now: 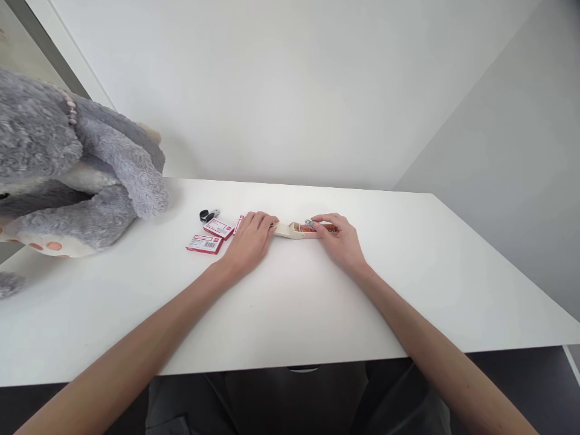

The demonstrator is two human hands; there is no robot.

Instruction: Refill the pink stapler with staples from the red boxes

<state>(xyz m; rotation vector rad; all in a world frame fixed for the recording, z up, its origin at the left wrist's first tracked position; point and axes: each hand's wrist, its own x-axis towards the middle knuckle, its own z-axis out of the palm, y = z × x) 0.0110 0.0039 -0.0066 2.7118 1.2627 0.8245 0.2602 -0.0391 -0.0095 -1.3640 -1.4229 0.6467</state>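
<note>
A long, narrow cream case (284,230) lies on the table with its hinged lid swung out to the left. Small reddish-orange pieces (307,229) show inside its right part, their kind too small to tell. My left hand (251,238) is closed on the case's left end, and a tiny dark spot shows by the fingertips. Over the right part, my right hand (339,240) pinches a small silver metal piece (310,223) between thumb and fingers. That hand covers much of the case's right end.
Left of my left hand lie small red-and-white boxes (204,243), one partly hidden behind the hand. A black-and-grey staple-remover-like object (209,215) sits behind them. A large grey plush toy (113,157) occupies the left side of the white table (290,326); a wall (290,90) stands behind.
</note>
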